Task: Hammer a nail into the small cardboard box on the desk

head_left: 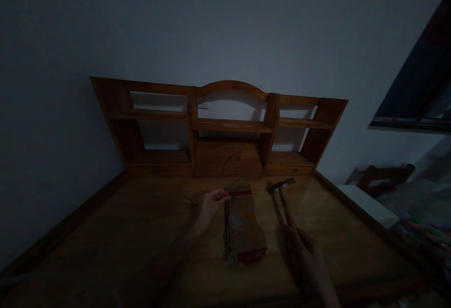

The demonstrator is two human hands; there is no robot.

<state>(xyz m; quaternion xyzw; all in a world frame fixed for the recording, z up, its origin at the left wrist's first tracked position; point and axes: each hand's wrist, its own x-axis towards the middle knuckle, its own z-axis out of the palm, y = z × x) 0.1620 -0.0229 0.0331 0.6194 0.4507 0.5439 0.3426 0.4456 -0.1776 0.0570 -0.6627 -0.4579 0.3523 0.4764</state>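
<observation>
The wooden desk spreads below a wooden shelf unit along its back. On the desk, near the middle, lies a patterned bundle with dark red bands. To its right, the right hand grips a hammer by the handle, head raised. The left hand pinches its fingertips together at the bundle's upper left edge; thin dark pieces lie beside it.
</observation>
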